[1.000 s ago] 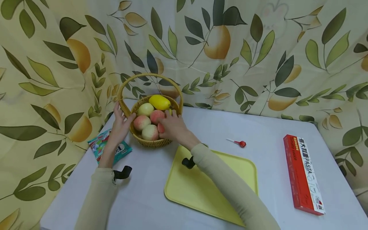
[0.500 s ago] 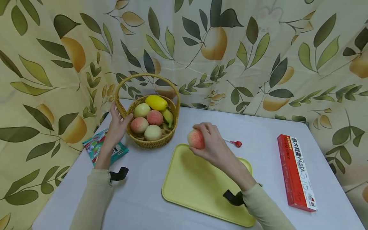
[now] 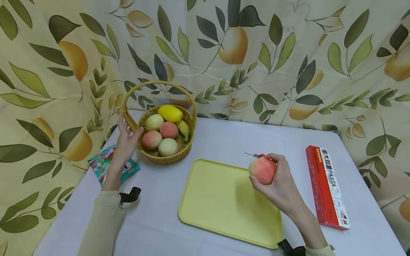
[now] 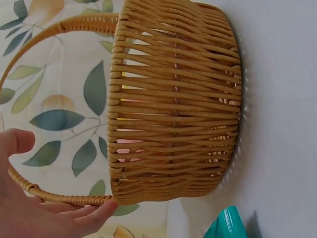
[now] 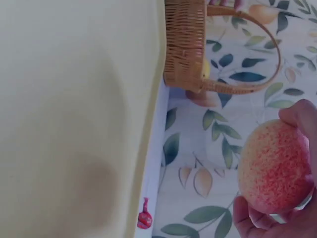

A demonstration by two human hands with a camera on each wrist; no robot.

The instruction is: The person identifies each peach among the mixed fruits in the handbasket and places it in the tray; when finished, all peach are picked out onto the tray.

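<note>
A pink peach (image 3: 263,170) is held between the thumb and fingers of my right hand (image 3: 283,185), above the right part of the yellow tray (image 3: 211,199). The right wrist view shows this peach (image 5: 277,166) gripped at its sides, apart from the tray. At the left, my left hand (image 3: 126,142) touches the handle base of a wicker basket (image 3: 166,160). The left wrist view has the fingers (image 4: 91,218) extended along the handle (image 4: 69,199), the thumb standing away from it. Inside the basket lie several peach-like fruits (image 3: 168,147), a yellow lemon-like fruit (image 3: 170,113) and a banana (image 3: 183,129).
A teal snack packet (image 3: 129,169) lies under the left forearm. Behind the held peach is a red lollipop (image 3: 254,154), partly hidden. On the right lies a red pasta box (image 3: 326,188). A leaf-patterned curtain (image 3: 208,89) closes off the back and left of the white table (image 3: 153,213).
The right hand took the peach out of the basket and carried it rightward over the tray. My left hand stays at the basket handle.
</note>
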